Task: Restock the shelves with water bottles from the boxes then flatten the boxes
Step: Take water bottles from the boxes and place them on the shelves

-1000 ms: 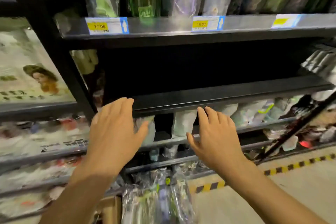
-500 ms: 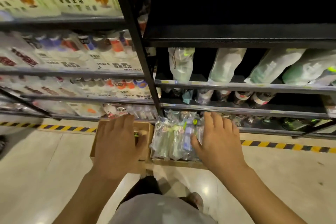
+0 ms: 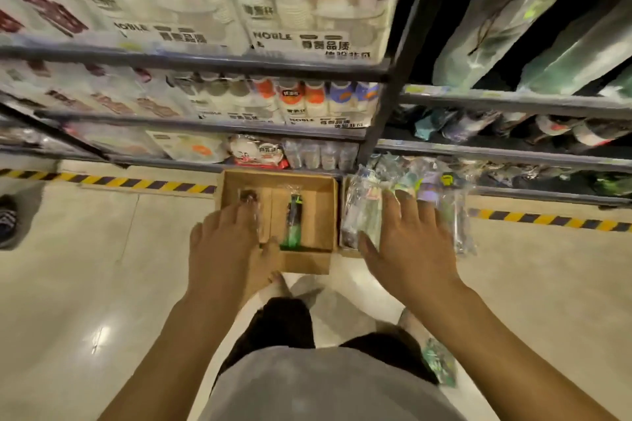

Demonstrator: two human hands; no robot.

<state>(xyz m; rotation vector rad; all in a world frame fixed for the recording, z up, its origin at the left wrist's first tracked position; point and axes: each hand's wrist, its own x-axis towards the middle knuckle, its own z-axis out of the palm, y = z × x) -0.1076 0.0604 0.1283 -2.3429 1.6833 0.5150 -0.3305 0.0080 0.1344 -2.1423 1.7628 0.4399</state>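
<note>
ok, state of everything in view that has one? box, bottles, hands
Box, open on top, nearly empty, not flattened, on the floor.
Green bottle, wrapped, lying flat in the box.
Dark bottle, lying in the box.
Wrapped bottles, packed together, right of the box.
Left hand, open, fingers spread at the dark bottle; contact unclear.
Right hand, open, fingers spread over the wrapped bottles.

Glossy beige floor [image 3: 85,267], bright patch [image 3: 99,335] probably light reflection; yellow-black hazard stripe [image 3: 547,219]; dark shelving [image 3: 513,102].
</note>
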